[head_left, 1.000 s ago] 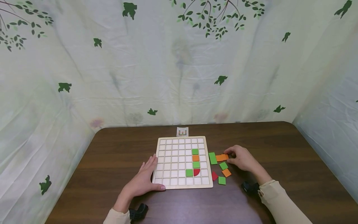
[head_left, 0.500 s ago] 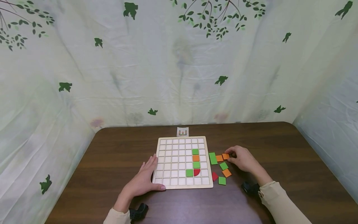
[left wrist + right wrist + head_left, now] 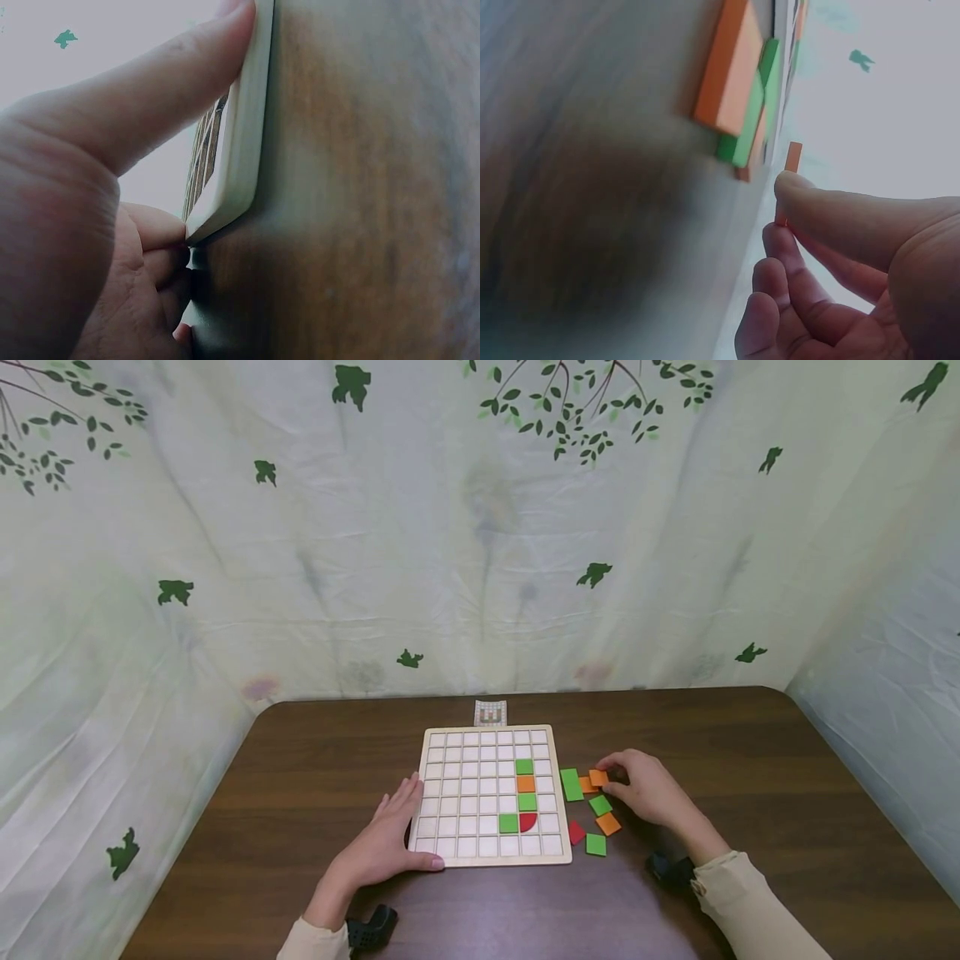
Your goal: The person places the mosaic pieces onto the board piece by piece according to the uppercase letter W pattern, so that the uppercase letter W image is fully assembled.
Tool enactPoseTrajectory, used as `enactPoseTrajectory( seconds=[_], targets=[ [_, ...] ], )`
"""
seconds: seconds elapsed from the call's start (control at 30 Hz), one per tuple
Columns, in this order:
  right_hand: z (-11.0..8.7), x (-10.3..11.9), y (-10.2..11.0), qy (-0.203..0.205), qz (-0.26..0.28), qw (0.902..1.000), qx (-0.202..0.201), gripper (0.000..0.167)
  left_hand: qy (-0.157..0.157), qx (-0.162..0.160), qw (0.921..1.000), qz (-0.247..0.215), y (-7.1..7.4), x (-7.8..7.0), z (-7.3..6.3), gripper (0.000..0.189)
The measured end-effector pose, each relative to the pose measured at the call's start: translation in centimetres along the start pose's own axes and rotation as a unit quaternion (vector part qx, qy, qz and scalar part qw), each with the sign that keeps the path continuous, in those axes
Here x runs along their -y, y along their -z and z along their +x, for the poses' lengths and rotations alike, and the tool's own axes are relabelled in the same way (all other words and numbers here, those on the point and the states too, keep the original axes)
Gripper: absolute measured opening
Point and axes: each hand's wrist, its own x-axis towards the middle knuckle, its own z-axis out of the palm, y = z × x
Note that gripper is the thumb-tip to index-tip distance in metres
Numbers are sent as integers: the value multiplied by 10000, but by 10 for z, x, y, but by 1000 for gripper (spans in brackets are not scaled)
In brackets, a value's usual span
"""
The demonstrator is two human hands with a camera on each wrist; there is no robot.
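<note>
You are pinching an orange tile [image 3: 598, 777] between the thumb and forefinger of your right hand [image 3: 645, 785]; in the head view it overlaps a second orange tile [image 3: 586, 786] just beyond those fingertips, toward the board. Next past your fingertips is a long green shape [image 3: 571, 785]; you cannot tell whether it is one piece or two together. Nearer to you than the pinching fingers lie a loose green square [image 3: 600, 805], a third orange tile [image 3: 608, 823], another green square [image 3: 596, 844] and a red piece [image 3: 576, 832].

That makes seven shapes off the grid, counting the long one once: three orange, including the held one, three green, one red.

The grid board [image 3: 468, 783] lies flat between your hands. Your left hand [image 3: 384, 843] is spread at its corner, thumb at the near edge, fingers along the side, gripping no tile. On the half nearer your right fingers, five pieces sit in cells: three green, one orange, one red curved piece [image 3: 527, 821]. Most cells are bare. You seem partway along: five down, seven left if all belong there.

Beyond both hands' fingers, one card [image 3: 491, 715] lies behind the board, its print too small to read.
</note>
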Motion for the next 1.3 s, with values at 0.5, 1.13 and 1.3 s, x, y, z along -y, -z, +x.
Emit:
enactPoseTrajectory(
  seconds=[0.5, 1.13, 1.3],
  targets=[
    [-2, 22, -13, 341, 63, 9993, -106, 23, -3, 15, 10000, -7, 1, -1, -1, 124],
    [-5, 53, -29, 286, 192, 9994, -59, 23, -6, 13, 10000, 10, -1, 1, 0, 125],
    [-4, 60, -33, 306, 250, 9992, -29, 23, -5, 10, 10000, 34, -1, 2, 1, 126]
  ],
)
